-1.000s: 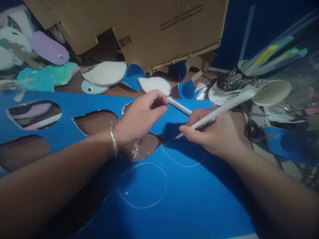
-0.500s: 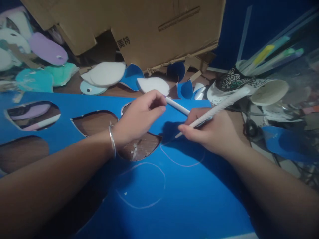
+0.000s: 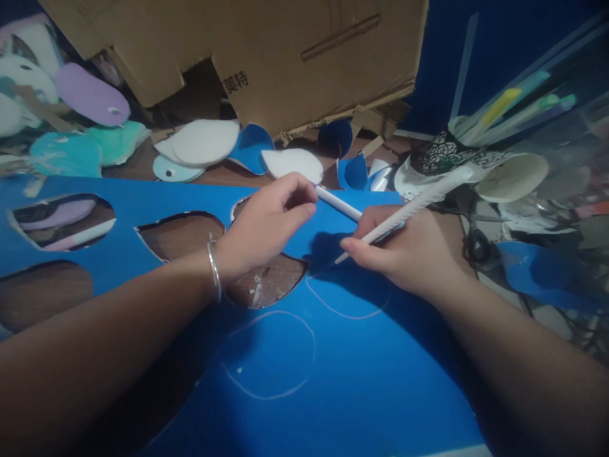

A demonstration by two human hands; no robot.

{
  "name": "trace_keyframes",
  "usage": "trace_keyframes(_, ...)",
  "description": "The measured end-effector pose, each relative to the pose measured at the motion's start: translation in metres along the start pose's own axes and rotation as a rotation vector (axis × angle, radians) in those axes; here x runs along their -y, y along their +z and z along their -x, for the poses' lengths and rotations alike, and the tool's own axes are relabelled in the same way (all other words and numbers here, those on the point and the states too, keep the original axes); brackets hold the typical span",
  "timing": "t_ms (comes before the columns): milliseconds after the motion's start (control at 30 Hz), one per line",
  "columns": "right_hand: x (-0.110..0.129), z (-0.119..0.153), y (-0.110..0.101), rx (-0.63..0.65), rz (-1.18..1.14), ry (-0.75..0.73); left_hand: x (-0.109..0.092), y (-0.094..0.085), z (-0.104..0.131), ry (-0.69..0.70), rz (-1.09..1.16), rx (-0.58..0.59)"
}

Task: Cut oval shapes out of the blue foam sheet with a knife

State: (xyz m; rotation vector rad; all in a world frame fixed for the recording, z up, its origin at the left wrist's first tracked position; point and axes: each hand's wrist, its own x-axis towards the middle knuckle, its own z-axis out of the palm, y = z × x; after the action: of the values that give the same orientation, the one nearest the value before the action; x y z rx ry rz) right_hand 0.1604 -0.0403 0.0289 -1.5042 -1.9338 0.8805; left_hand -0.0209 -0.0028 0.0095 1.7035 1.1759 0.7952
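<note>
A blue board (image 3: 371, 362) with several leaf-shaped cut-outs lies before me, and two pale rounded outlines are drawn on it. My right hand (image 3: 399, 251) is closed round a white pen (image 3: 404, 212), its tip at the upper left of the right outline. My left hand (image 3: 266, 225) rests on the board beside a cut-out, fingers curled and thumb near the forefinger; whatever is between them, if anything, is hidden. A second white pen (image 3: 339, 203) lies on the board between my hands, one end close to my left fingertips.
Cardboard (image 3: 323, 63) stands at the back. White cut shapes (image 3: 204, 143) and a purple fish shape (image 3: 92, 95) lie behind the board. At the right are a patterned holder of pens (image 3: 440, 149), a tipped cup (image 3: 514, 178), cables and a blue piece (image 3: 537, 266).
</note>
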Motion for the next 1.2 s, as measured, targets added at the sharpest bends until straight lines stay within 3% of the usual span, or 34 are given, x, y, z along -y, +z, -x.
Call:
trace_keyframes(233, 0.0028, 0.0001, -0.0016, 0.045, -0.043, 0.02, 0.0005, 0.0002, -0.0004, 0.005, 0.005, 0.005)
trace_keyframes(1200, -0.0032, -0.0047, -0.0038, 0.028, -0.002, -0.015, 0.0001, -0.0013, -0.0008, -0.005, -0.014, 0.013)
